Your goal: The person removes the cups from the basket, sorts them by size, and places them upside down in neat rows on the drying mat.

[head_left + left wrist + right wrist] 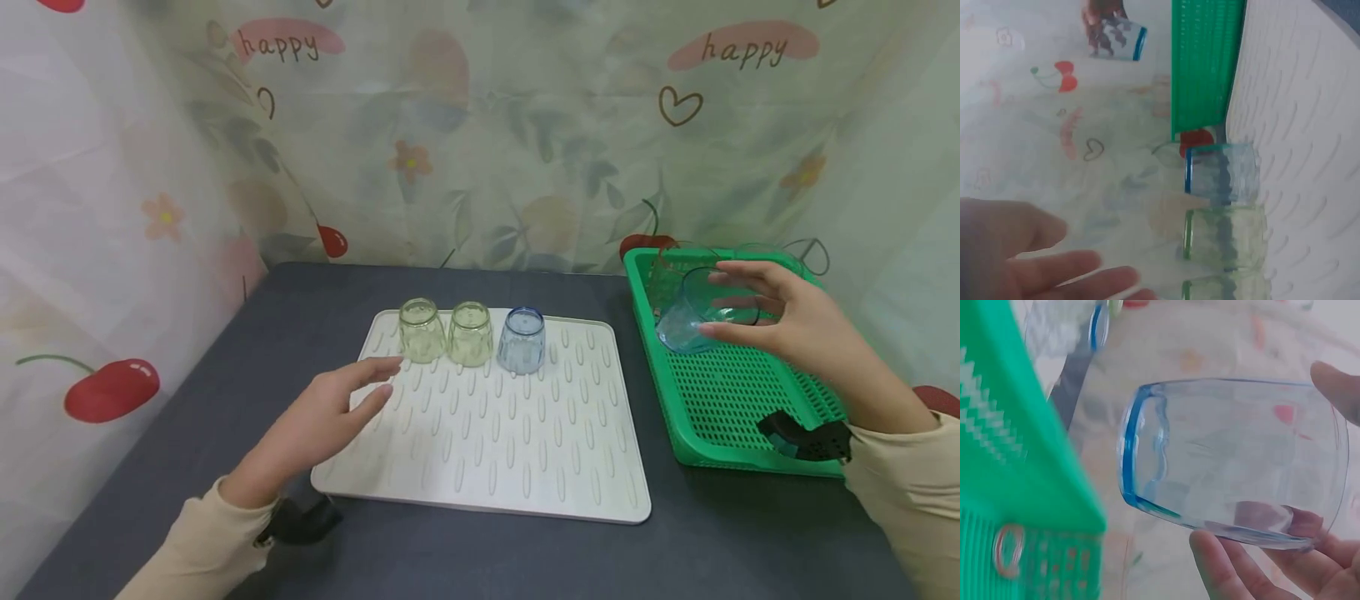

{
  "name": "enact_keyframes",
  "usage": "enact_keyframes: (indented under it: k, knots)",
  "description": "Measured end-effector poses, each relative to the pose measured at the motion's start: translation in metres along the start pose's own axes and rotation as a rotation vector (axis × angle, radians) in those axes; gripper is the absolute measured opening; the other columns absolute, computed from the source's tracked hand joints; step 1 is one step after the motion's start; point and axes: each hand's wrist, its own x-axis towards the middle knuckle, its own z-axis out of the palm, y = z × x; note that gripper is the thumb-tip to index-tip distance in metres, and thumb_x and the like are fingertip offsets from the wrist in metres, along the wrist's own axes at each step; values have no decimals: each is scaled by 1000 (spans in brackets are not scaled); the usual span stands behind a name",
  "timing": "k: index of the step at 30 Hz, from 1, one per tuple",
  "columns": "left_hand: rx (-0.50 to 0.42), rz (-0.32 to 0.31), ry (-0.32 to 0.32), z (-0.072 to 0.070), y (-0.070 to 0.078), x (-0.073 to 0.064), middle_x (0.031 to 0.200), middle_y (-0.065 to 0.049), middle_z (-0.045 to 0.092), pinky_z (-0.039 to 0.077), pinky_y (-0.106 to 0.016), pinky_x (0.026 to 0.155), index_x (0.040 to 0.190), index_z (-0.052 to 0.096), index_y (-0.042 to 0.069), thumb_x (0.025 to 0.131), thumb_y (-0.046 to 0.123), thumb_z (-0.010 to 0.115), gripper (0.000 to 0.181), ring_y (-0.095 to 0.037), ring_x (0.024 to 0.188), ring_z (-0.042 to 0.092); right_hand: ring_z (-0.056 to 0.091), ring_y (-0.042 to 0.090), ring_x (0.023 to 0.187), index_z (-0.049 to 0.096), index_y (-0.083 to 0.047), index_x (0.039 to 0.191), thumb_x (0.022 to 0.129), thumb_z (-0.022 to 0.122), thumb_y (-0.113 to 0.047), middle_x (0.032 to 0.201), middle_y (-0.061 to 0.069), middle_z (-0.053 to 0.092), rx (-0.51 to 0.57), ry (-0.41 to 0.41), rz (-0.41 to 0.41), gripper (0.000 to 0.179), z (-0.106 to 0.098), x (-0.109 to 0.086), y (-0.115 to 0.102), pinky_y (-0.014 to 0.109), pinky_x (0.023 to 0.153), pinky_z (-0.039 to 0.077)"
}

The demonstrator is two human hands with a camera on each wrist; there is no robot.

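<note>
My right hand (802, 329) holds a clear blue glass (684, 321) over the green basket, thumb on one side and fingers on the other. Seen from the right wrist, the glass (1229, 456) has a thick blue base pointing away from the palm. My left hand (330, 408) hovers by the left side of the white drying mat (480, 442), its fingers extended and holding nothing. Along the mat's back edge stand two green glasses (422, 332) and a blue glass (522, 342), all upside down in a row.
A green plastic basket (678, 425) stands right of the mat on the dark table (720, 533). Near its back is a clear glass with a reddish rim (1009, 551). A patterned curtain (480, 167) hangs behind the table and on both sides.
</note>
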Motion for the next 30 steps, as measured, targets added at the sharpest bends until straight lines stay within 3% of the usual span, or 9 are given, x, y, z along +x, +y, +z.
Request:
enact_keyframes:
  k: [7, 11, 17, 30]
  knots:
    - [-106, 155, 240, 9, 18, -5, 131, 1, 62, 50, -42, 96, 137, 54, 17, 97, 19, 60, 41, -15, 118, 61, 54, -14, 101, 44, -21, 142, 81, 80, -23, 138, -6, 51, 9, 3, -87, 71, 32, -9, -28, 7, 79, 44]
    - [-177, 275, 320, 17, 29, -5, 132, -1, 61, 50, -35, 96, 134, 56, 14, 94, 9, 62, 41, -15, 117, 61, 59, -6, 103, 47, -22, 140, 77, 83, -26, 137, 0, 53, 2, -26, -151, 73, 54, -15, -47, 11, 79, 48]
    - [-260, 338, 289, 32, 45, -6, 133, -1, 59, 50, -30, 97, 134, 55, 12, 93, 7, 64, 42, -15, 118, 59, 63, 18, 111, 51, -19, 136, 73, 86, -28, 133, 1, 57, 48, -117, -232, 72, 84, -24, -68, 21, 81, 54]
    - [-407, 343, 156, 63, 68, -4, 138, 0, 51, 50, -31, 96, 137, 47, 12, 85, 12, 75, 60, -16, 122, 55, 64, 13, 106, 53, -21, 132, 68, 88, -36, 120, -5, 63, 78, -272, -314, 75, 126, -33, -83, 31, 84, 55]
